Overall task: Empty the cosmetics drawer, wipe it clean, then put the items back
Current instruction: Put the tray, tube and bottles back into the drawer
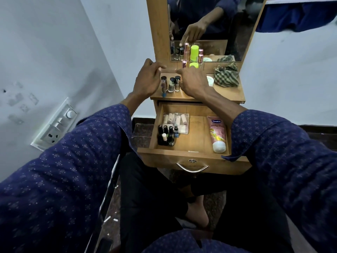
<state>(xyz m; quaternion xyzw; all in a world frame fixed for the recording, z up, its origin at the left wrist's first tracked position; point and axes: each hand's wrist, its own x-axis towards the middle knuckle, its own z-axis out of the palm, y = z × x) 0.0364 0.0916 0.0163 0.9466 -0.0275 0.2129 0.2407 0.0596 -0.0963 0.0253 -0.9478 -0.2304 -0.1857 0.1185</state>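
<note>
The wooden drawer [193, 154] is pulled open below the dressing-table top [228, 93]. In it lie a pink Vaseline tube [218, 132], a clear pack of small tubes [176, 121] and several dark nail-polish bottles [166, 135]. A few nail-polish bottles [171, 84] stand on the top's left side. My left hand [147, 78] hovers just left of them, fingers loosely bent, holding nothing. My right hand [191, 81] reaches over them from the right. The mirror shows its forefinger touching a bottle cap.
A checked cloth [227, 75] lies bunched at the back right of the top, with a white jar [210, 80] beside it. A neon-green bottle [193, 65] and a pink lipstick [184, 64] stand against the mirror [209, 24]. A switch panel [56, 125] is on the left wall.
</note>
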